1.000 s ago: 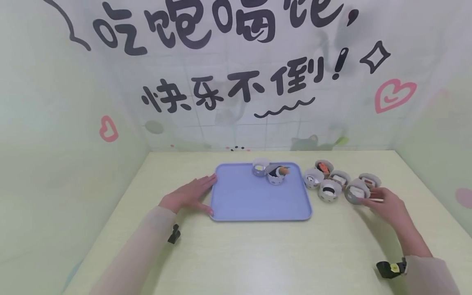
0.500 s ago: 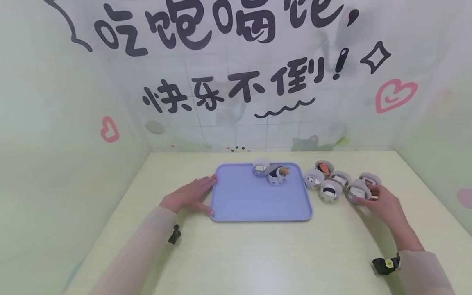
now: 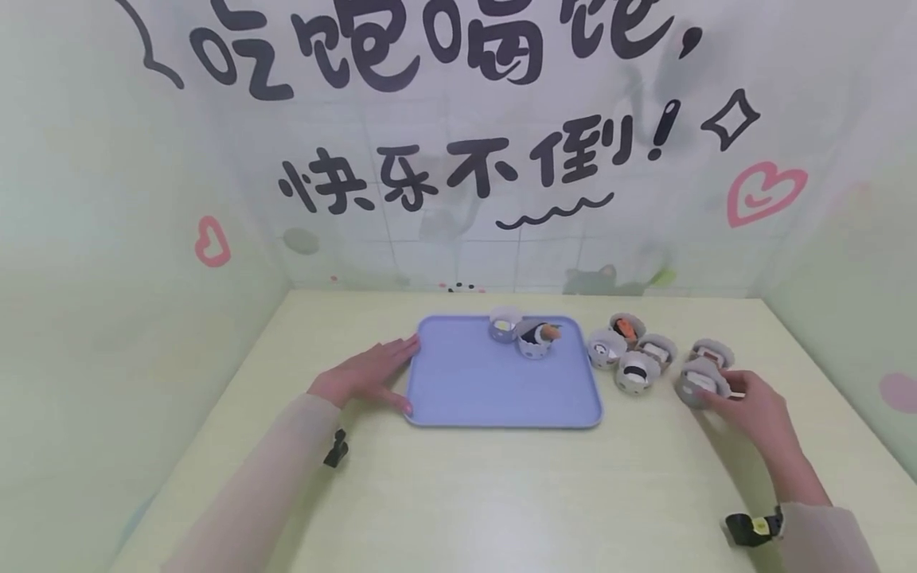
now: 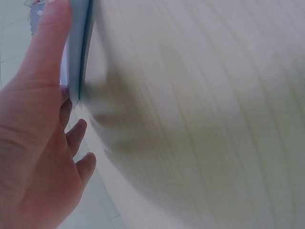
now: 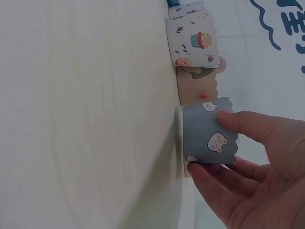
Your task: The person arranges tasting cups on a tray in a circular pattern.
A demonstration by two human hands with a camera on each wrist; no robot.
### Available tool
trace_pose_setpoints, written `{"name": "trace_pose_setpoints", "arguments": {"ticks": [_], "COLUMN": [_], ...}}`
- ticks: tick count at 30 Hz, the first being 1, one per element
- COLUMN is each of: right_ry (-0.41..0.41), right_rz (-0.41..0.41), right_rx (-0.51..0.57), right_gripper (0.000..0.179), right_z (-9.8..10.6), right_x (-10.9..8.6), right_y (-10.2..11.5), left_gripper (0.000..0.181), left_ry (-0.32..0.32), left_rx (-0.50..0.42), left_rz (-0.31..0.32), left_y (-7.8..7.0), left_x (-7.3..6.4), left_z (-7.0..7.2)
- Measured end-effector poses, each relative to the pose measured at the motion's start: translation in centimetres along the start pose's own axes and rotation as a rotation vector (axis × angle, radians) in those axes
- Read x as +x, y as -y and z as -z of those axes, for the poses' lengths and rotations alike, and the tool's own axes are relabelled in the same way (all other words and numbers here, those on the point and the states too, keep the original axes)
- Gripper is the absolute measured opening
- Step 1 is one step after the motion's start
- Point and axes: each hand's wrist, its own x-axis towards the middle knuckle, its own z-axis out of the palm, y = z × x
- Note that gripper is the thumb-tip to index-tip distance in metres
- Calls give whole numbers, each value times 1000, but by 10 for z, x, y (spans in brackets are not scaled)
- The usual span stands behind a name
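Observation:
My left hand (image 3: 361, 376) touches the left side of a blue tray (image 3: 494, 394), its fingers straight and spread, the thumb near the front corner. In the left wrist view the thumb lies along the tray's rim (image 4: 77, 52). On the right, my right hand (image 3: 759, 414) pinches a grey paper baking cup (image 5: 202, 129) with bear faces between thumb and fingers. A white piece sits in that cup. Right behind it stands another paper cup (image 3: 719, 346) with a brown-and-white piece. The held cup's base is close to the table.
Several more cups stand between tray and right hand, one holding an orange piece (image 3: 626, 329) and one a black-banded piece (image 3: 634, 372). Two cups are at the tray's back: a grey one (image 3: 505, 333) and one with a seaweed roll (image 3: 536, 334). A printed wall (image 3: 458, 255) rises behind.
My right hand and the grey paper baking cup have shifted slightly right and nearer, away from the neighbouring cups on the left. My left hand stays at the tray. The head view has tilted slightly.

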Motion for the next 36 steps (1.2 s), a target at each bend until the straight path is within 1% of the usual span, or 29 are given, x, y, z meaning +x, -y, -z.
{"name": "trace_pose_setpoints", "arguments": {"ticks": [7, 15, 22, 26, 30, 33, 36], "right_ry": [-76, -68, -83, -59, -27, 0, 30], "right_rz": [60, 52, 98, 118, 152, 194, 222], "right_rx": [-54, -48, -38, -24, 18, 61, 98], "right_gripper": [64, 65, 64, 63, 60, 59, 57], "right_z": [11, 24, 24, 20, 11, -2, -17], "right_x": [-6, -18, -29, -34, -34, -31, -26], "right_y": [5, 20, 33, 44, 65, 85, 105], "left_gripper": [120, 120, 120, 122, 122, 122, 122], "left_ry": [-4, 12, 3, 21, 15, 19, 29], "left_rx": [-6, 8, -32, -37, -15, -17, -26], "left_rz": [13, 2, 13, 14, 17, 35, 33], "left_y": [0, 0, 0, 0, -2, -2, -1], "left_x": [1, 5, 2, 2, 3, 1, 1], "left_z": [3, 3, -3, -6, -2, 0, 3]}}
